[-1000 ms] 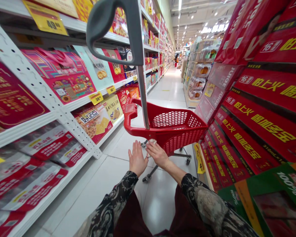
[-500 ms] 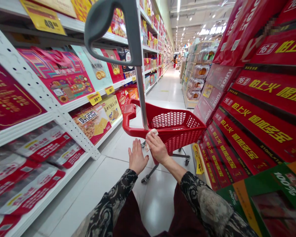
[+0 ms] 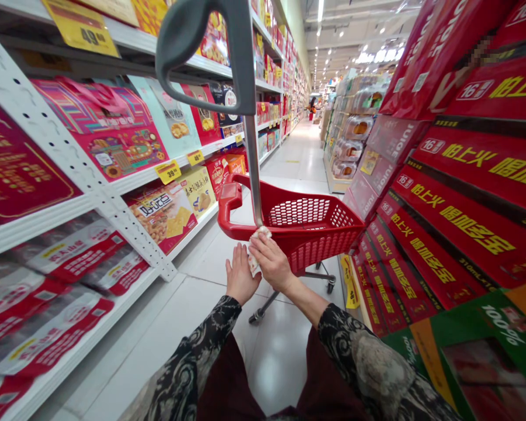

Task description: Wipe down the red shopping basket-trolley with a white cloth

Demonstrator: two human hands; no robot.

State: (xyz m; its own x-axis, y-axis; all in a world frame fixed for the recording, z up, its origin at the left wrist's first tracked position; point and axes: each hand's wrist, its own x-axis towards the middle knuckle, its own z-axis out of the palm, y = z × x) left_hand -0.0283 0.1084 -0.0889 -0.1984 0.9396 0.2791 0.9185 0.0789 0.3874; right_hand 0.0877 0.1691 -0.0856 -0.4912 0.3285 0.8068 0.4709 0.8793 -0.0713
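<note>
Where our right hand rests, fingers together, the white cloth lies beneath it at the near end of the red cart, just below the near rim, by the foot of the metal post. Our right hand is the nearer, laid over the cloth; its underside is hidden, so we cannot tell whether it grips or only presses. Our left hand is open and flat, just beside the cloth, though we cannot tell if it touches. What shows of the cloth runs longest from the post's foot down between our hands, whereas the cart stretches away to our right. We see it soft, crumpled and whitish, with faint darker flecks.
</note>
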